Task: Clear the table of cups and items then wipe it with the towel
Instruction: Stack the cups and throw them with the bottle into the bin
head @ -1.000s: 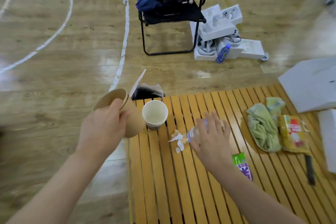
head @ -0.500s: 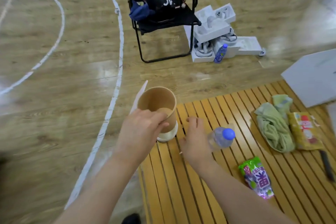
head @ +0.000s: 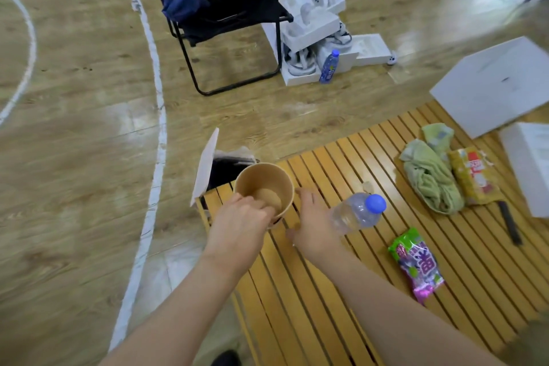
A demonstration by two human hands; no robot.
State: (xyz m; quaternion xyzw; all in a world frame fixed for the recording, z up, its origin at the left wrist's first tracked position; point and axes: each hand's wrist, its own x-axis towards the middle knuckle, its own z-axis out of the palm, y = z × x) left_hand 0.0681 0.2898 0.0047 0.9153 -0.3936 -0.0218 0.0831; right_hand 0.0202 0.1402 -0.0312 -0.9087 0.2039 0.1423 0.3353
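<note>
Honestly this one's barely started. The left hand [head: 240,224] is clamped on the rim of a brown paper cup [head: 263,189] at the far-left corner of the slatted counter [head: 312,291], thumb side hooked over the near edge; I can't make out whether another cup sits under it. The right hand [head: 313,227] is loose and open, fingers spread just beside the cup, holding nothing. Everything else is still sitting out: a clear water bottle [head: 358,212] with a blue cap lying right by that hand, a purple snack bag [head: 417,266], a yellow snack packet [head: 472,177], and a dark flat thing [head: 509,223] near the right edge. The green towel [head: 429,177] is bunched up against the yellow packet, so I'd say wiping is a long way off.
</note>
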